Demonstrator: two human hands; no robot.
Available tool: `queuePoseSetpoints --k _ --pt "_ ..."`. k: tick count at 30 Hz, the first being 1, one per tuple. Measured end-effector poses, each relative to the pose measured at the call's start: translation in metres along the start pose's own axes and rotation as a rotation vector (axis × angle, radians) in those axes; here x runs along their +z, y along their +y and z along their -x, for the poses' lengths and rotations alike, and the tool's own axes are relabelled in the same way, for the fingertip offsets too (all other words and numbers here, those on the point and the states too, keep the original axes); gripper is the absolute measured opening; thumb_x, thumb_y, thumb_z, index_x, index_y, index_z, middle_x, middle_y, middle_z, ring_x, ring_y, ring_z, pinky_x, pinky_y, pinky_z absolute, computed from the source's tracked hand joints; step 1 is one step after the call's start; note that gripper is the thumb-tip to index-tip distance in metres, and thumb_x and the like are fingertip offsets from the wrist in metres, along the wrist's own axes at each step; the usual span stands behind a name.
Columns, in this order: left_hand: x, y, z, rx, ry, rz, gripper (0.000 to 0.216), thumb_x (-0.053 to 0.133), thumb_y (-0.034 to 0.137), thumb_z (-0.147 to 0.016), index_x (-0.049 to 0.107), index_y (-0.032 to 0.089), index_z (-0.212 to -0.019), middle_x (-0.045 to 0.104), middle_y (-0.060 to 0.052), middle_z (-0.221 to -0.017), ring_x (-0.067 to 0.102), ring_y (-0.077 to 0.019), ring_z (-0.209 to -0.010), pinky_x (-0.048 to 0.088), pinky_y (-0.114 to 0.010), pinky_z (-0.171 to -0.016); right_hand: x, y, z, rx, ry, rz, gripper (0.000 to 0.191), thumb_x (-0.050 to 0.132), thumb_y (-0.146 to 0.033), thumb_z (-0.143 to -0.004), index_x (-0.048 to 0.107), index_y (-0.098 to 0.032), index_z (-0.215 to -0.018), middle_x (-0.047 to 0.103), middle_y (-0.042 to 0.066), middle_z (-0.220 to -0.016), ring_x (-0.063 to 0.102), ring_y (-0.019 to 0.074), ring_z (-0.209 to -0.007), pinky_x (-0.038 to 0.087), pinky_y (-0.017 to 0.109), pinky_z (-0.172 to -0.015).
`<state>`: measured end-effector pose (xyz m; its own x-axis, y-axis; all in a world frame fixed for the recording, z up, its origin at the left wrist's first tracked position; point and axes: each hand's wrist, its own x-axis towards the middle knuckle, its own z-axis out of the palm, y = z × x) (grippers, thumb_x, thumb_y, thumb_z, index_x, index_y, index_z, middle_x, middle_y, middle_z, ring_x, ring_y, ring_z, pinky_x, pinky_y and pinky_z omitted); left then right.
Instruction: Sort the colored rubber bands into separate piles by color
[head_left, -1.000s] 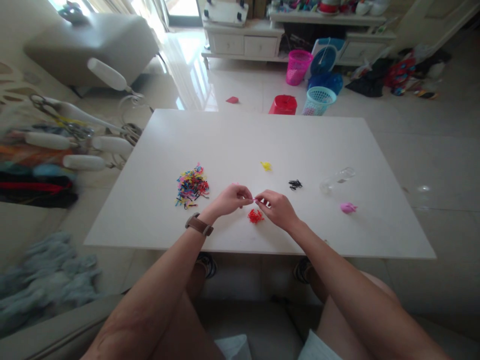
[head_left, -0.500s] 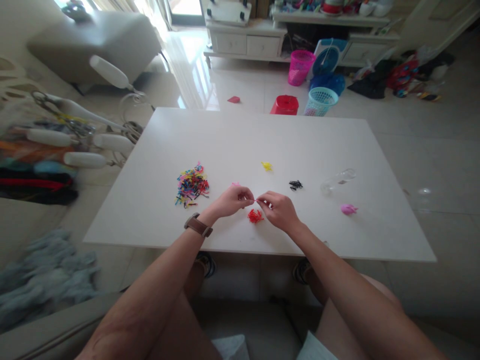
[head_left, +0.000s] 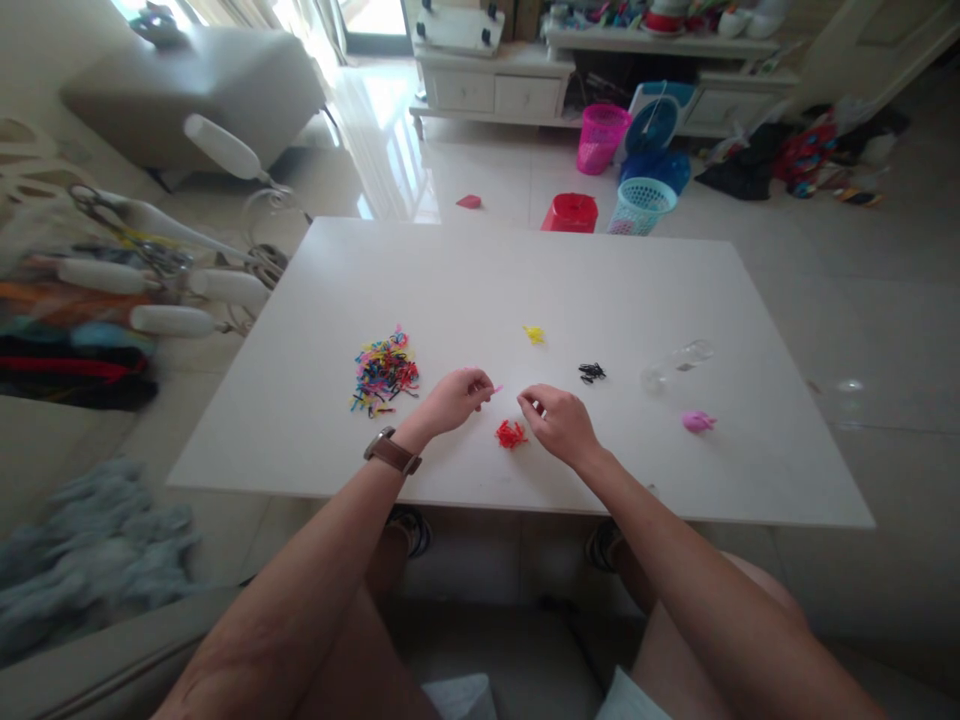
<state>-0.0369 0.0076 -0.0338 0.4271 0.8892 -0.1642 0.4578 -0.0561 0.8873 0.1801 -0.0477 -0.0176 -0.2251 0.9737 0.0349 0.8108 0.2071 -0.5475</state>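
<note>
My left hand, with a brown watch on its wrist, is closed in a pinch on a small pink band just above the white table. My right hand hovers a little to the right with fingers curled; what it holds, if anything, is too small to make out. A small red pile of bands lies between the hands. A mixed-colour heap of bands sits to the left. Small piles of yellow bands, black bands and pink bands lie further out.
A clear plastic bottle lies on its side right of the black pile. Beyond the table are a red bin, a teal basket and a pink basket. A rack with clothes stands at the left.
My hands were pinched together on one pink band; they have drawn apart, and the band now stays in my left hand.
</note>
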Motion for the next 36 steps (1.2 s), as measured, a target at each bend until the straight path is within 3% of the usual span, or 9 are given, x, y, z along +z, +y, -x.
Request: queuePoseSetpoints --k 4,7,16,19,23,28,32,36 --pt "-0.016 -0.017 -0.006 -0.184 0.256 -0.040 0.013 0.062 0.023 -0.081 0.071 0.014 -0.081 0.071 -0.005 -0.071 0.065 -0.0149 -0.066 0.046 -0.024 -0.062 -0.001 0.005 0.000 0.016 0.026 -0.042 0.020 0.051 -0.029 -0.099 0.070 -0.023 -0.093 0.075 0.002 -0.095 0.064 0.0160 -0.077 0.041 0.027 -0.076" --pt "-0.022 -0.024 -0.010 -0.270 0.350 -0.037 0.016 0.065 0.024 -0.078 0.075 0.013 -0.085 0.074 -0.007 -0.074 0.068 -0.0168 -0.069 0.047 -0.024 -0.062 -0.002 0.008 0.001 0.016 0.016 -0.035 0.020 0.052 -0.027 -0.098 0.069 -0.023 -0.090 0.074 0.002 -0.094 0.063 0.0157 -0.076 0.041 0.027 -0.076" --pt "-0.005 -0.027 -0.021 -0.368 0.404 -0.061 0.023 0.066 0.022 -0.077 0.079 0.012 -0.092 0.079 -0.010 -0.080 0.073 -0.0182 -0.072 0.050 -0.023 -0.062 -0.007 0.017 0.007 0.000 0.030 -0.063 0.016 0.055 -0.024 -0.094 0.067 -0.022 -0.085 0.073 0.002 -0.091 0.063 0.0148 -0.073 0.041 0.028 -0.073" --pt "-0.011 -0.025 -0.021 -0.396 0.421 -0.060 0.026 0.064 0.018 -0.076 0.079 0.011 -0.097 0.079 -0.011 -0.081 0.074 -0.0186 -0.074 0.052 -0.023 -0.063 -0.010 0.019 0.009 0.001 0.034 -0.057 0.016 0.055 -0.023 -0.094 0.067 -0.022 -0.085 0.073 0.002 -0.091 0.063 0.0150 -0.073 0.041 0.028 -0.072" --pt "-0.041 -0.024 -0.012 -0.406 0.476 -0.066 0.027 0.066 0.020 -0.073 0.079 0.011 -0.095 0.078 -0.010 -0.078 0.074 -0.0191 -0.071 0.051 -0.022 -0.060 -0.014 0.021 0.009 -0.005 0.043 -0.058 0.016 0.055 -0.023 -0.094 0.067 -0.022 -0.084 0.072 0.002 -0.089 0.062 0.0151 -0.072 0.040 0.028 -0.072" --pt "-0.094 -0.038 0.014 -0.449 0.694 -0.132 0.030 0.070 0.024 -0.068 0.079 0.013 -0.094 0.078 -0.009 -0.082 0.071 -0.0184 -0.072 0.053 -0.023 -0.062 -0.014 0.021 0.006 -0.008 0.036 -0.060 0.016 0.055 -0.022 -0.094 0.067 -0.021 -0.083 0.071 0.002 -0.087 0.061 0.0150 -0.071 0.040 0.028 -0.071" --pt "-0.108 -0.058 0.030 -0.494 0.673 -0.213 0.033 0.069 0.025 -0.065 0.080 0.013 -0.093 0.078 -0.008 -0.082 0.071 -0.0197 -0.073 0.052 -0.024 -0.061 -0.011 0.019 0.005 -0.011 0.011 -0.060 0.017 0.055 -0.023 -0.094 0.067 -0.021 -0.083 0.071 0.002 -0.087 0.059 0.0144 -0.068 0.039 0.028 -0.070" --pt "-0.107 -0.073 0.035 -0.482 0.524 -0.257 0.034 0.065 0.019 -0.061 0.080 0.013 -0.090 0.078 -0.007 -0.080 0.070 -0.0209 -0.074 0.052 -0.025 -0.062 -0.007 0.015 0.004 -0.017 -0.011 -0.061 0.017 0.055 -0.023 -0.094 0.067 -0.021 -0.084 0.070 0.002 -0.087 0.060 0.0142 -0.068 0.040 0.028 -0.070"
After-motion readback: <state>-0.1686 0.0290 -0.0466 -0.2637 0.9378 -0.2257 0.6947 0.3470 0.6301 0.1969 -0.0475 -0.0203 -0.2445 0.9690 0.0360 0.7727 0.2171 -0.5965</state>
